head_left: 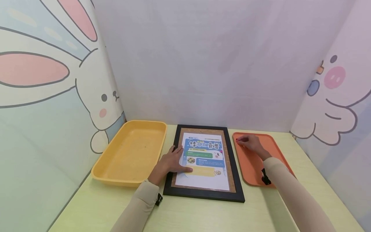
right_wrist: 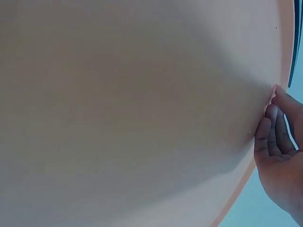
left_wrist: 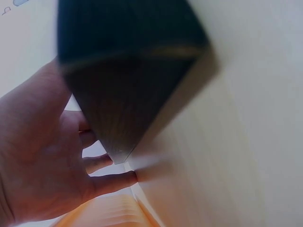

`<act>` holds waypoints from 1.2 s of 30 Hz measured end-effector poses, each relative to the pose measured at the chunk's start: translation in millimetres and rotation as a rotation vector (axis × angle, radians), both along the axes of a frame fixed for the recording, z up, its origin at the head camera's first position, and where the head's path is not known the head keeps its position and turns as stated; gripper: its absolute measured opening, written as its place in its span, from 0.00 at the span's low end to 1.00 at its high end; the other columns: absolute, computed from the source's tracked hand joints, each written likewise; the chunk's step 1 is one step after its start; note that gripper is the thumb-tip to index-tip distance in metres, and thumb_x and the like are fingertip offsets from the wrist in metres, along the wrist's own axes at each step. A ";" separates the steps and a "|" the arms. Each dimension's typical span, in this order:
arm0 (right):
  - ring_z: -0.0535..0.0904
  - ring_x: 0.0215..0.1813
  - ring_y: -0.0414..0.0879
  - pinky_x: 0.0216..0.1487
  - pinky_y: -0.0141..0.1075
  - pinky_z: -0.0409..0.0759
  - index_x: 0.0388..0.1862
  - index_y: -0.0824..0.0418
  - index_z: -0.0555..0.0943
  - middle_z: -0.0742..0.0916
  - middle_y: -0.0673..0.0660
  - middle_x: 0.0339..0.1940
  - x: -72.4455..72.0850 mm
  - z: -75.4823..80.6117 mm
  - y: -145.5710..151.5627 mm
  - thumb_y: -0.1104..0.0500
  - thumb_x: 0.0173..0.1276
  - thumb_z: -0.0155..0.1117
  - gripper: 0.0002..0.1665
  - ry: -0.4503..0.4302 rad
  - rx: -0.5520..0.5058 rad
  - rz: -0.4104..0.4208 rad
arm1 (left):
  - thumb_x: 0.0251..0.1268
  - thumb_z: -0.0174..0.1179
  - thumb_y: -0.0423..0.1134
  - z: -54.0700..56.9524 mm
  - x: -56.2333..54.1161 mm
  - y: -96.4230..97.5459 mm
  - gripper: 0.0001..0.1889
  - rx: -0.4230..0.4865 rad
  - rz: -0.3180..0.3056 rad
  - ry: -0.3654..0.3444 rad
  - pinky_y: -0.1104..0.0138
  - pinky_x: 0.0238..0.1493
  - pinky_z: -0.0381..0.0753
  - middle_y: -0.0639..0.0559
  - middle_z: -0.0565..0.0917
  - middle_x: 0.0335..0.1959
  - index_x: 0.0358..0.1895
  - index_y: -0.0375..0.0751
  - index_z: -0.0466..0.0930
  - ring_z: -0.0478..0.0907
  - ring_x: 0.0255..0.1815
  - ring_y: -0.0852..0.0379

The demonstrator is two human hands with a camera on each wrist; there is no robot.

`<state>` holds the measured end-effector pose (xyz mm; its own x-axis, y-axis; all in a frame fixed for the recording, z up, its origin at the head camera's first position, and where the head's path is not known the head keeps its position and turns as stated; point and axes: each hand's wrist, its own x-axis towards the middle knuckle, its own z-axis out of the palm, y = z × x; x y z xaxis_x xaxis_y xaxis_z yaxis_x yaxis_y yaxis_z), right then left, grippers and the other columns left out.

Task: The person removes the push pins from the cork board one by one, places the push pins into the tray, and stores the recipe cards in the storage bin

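Observation:
A black-framed cork board (head_left: pixel 204 195) lies flat on the table, with a printed sheet (head_left: pixel 203 182) on it. My left hand (head_left: pixel 173 161) rests over the board's left side, fingers spread, thumb on the sheet. In the left wrist view that hand (left_wrist: pixel 47 156) is beside the dark frame (left_wrist: pixel 123 94), and some of its fingers pass behind it. Over the left part of the orange tray (head_left: pixel 255 164), my right hand (head_left: pixel 252 144) pinches a small red push pin (head_left: pixel 237 140) between thumb and fingertips. The right wrist view shows the hand (right_wrist: pixel 281 146) low at the tray's surface, the pin mostly hidden.
A deep yellow tray (head_left: pixel 130 154) stands left of the board. A small pinkish-red dot (head_left: pixel 221 151) shows at the sheet's right edge. Behind the table (head_left: pixel 185 214) rises a pale back wall (head_left: pixel 203 64), with cartoon-printed walls on both sides.

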<state>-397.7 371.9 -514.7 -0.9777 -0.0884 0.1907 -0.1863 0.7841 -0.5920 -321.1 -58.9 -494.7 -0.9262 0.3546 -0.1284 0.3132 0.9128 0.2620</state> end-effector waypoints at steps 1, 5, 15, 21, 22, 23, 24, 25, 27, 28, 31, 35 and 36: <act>0.86 0.48 0.60 0.48 0.46 0.86 0.49 0.68 0.88 0.90 0.66 0.47 -0.2 0.3 0.0 0.61 0.72 0.72 0.13 -0.010 -0.009 -0.005 | 0.49 0.64 0.79 -0.3 -0.1 0.0 0.64 -0.003 0.000 0.000 0.39 0.76 0.60 0.50 0.54 0.86 0.84 0.44 0.54 0.44 0.85 0.38; 0.86 0.48 0.59 0.47 0.44 0.86 0.50 0.68 0.88 0.90 0.66 0.47 0.2 2.4 0.4 0.60 0.72 0.72 0.14 -0.025 0.001 -0.002 | 0.49 0.64 0.79 -0.6 0.5 -0.1 0.63 0.004 -0.001 0.003 0.38 0.76 0.61 0.50 0.54 0.85 0.84 0.44 0.55 0.45 0.85 0.38; 0.87 0.48 0.60 0.48 0.48 0.86 0.51 0.68 0.87 0.90 0.66 0.47 8.0 9.8 -2.8 0.59 0.71 0.73 0.16 -0.031 0.037 0.026 | 0.49 0.64 0.79 0.0 2.0 -0.9 0.63 0.000 0.001 0.001 0.39 0.76 0.61 0.50 0.54 0.86 0.84 0.45 0.54 0.45 0.85 0.38; 0.87 0.48 0.60 0.51 0.53 0.86 0.51 0.69 0.88 0.90 0.67 0.48 10.8 9.0 -2.8 0.61 0.71 0.73 0.14 -0.012 0.049 0.060 | 0.50 0.65 0.78 1.2 2.6 -1.4 0.63 0.007 -0.004 0.001 0.39 0.76 0.60 0.50 0.54 0.85 0.84 0.44 0.54 0.45 0.85 0.38; 0.87 0.49 0.60 0.52 0.54 0.86 0.51 0.69 0.88 0.90 0.67 0.48 10.8 8.4 -3.2 0.61 0.71 0.73 0.14 -0.008 0.047 0.064 | 0.49 0.65 0.78 1.2 2.6 -1.6 0.63 0.009 -0.004 0.002 0.39 0.76 0.60 0.50 0.54 0.85 0.84 0.44 0.55 0.45 0.85 0.38; 0.87 0.49 0.61 0.53 0.55 0.85 0.50 0.69 0.88 0.90 0.67 0.48 10.7 7.9 -3.7 0.61 0.71 0.72 0.14 -0.004 0.047 0.067 | 0.49 0.65 0.78 1.0 2.6 -1.7 0.63 0.006 -0.003 0.002 0.39 0.76 0.60 0.50 0.54 0.85 0.84 0.44 0.55 0.45 0.85 0.38; 0.86 0.50 0.61 0.53 0.55 0.85 0.51 0.69 0.88 0.90 0.66 0.48 10.5 7.8 -4.3 0.61 0.71 0.72 0.14 -0.007 0.046 0.066 | 0.49 0.65 0.78 0.7 2.4 -1.8 0.63 0.004 -0.003 0.001 0.39 0.76 0.60 0.50 0.54 0.85 0.84 0.44 0.55 0.45 0.85 0.38; 0.86 0.50 0.61 0.54 0.55 0.85 0.51 0.68 0.88 0.90 0.66 0.48 10.5 7.9 -5.1 0.61 0.71 0.72 0.14 -0.008 0.048 0.067 | 0.49 0.65 0.78 0.4 2.3 -1.9 0.63 0.001 -0.002 0.002 0.39 0.76 0.60 0.50 0.54 0.85 0.84 0.44 0.55 0.45 0.85 0.38; 0.86 0.50 0.61 0.53 0.54 0.85 0.51 0.68 0.87 0.90 0.66 0.47 11.1 8.7 -6.8 0.60 0.71 0.72 0.15 -0.012 0.050 0.065 | 0.49 0.64 0.79 -0.2 2.0 -2.0 0.63 0.001 -0.001 0.003 0.39 0.76 0.60 0.50 0.54 0.85 0.84 0.45 0.54 0.45 0.85 0.38; 0.86 0.49 0.60 0.53 0.54 0.86 0.51 0.68 0.87 0.90 0.66 0.47 11.1 9.1 -7.6 0.60 0.71 0.72 0.15 -0.015 0.048 0.065 | 0.49 0.64 0.79 -0.6 1.8 -2.0 0.63 0.002 0.000 0.001 0.39 0.76 0.60 0.50 0.54 0.86 0.84 0.45 0.54 0.45 0.85 0.38; 0.86 0.48 0.59 0.53 0.52 0.86 0.52 0.68 0.87 0.90 0.65 0.47 11.3 10.1 -9.4 0.60 0.71 0.73 0.15 -0.030 0.038 0.058 | 0.49 0.64 0.79 -1.9 1.0 -1.7 0.64 0.006 0.000 0.001 0.39 0.77 0.60 0.50 0.53 0.86 0.84 0.45 0.54 0.44 0.85 0.38; 0.85 0.47 0.56 0.53 0.51 0.86 0.52 0.68 0.87 0.90 0.64 0.47 12.8 12.1 -13.0 0.59 0.71 0.72 0.15 -0.048 0.028 0.057 | 0.49 0.63 0.80 -2.6 0.1 -1.1 0.64 0.004 -0.004 0.006 0.39 0.76 0.61 0.51 0.54 0.86 0.84 0.45 0.54 0.44 0.85 0.38; 0.85 0.47 0.56 0.52 0.50 0.86 0.52 0.67 0.87 0.90 0.64 0.47 13.0 12.3 -14.0 0.59 0.71 0.73 0.15 -0.049 0.026 0.057 | 0.49 0.63 0.80 -2.6 0.1 -1.0 0.64 0.001 -0.004 0.006 0.39 0.76 0.61 0.51 0.53 0.86 0.84 0.45 0.54 0.44 0.85 0.38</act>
<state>-384.7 357.9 -502.3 -0.9789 -0.1489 0.1400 -0.2030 0.7885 -0.5806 -321.0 -59.9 -497.3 -0.9256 0.3582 -0.1225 0.3182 0.9115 0.2606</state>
